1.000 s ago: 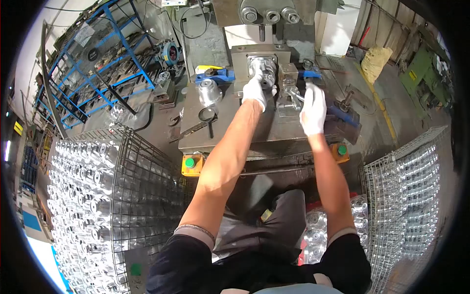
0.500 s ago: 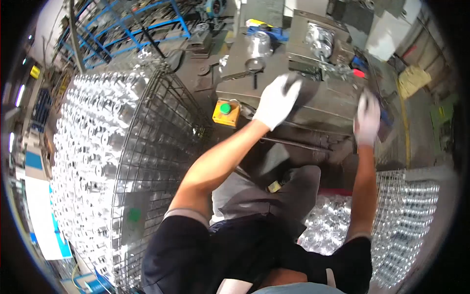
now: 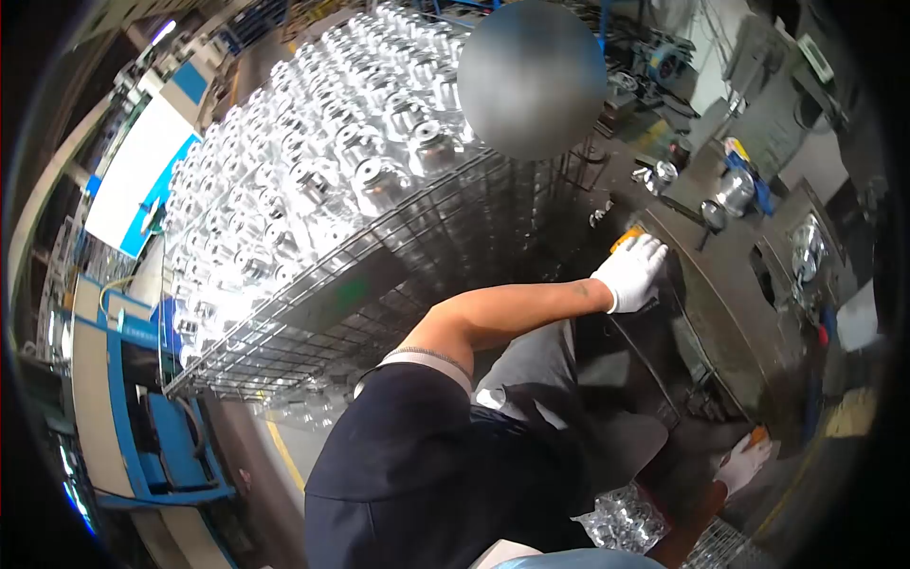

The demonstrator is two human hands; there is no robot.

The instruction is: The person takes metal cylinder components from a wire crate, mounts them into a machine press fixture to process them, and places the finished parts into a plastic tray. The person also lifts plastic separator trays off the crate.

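One white-gloved hand, your left hand [image 3: 633, 275], lies palm-down with fingers extended over a small orange-yellow box [image 3: 627, 237] at the edge of the grey metal surface [image 3: 720, 261]; your white-gloved right hand [image 3: 744, 465] is positioned at a second small orange box [image 3: 757, 435] farther along that edge, its finger closure indeterminable. One shiny silver metal workpiece [image 3: 808, 248] sits across the surface, apart from both hands.

Parts [image 3: 374, 178] glossy smooth metal; basket [image 3: 436, 220] metal wire; gloves [image 3: 630, 277] matt cloth; tabletop [image 3: 716, 275] dull metal.
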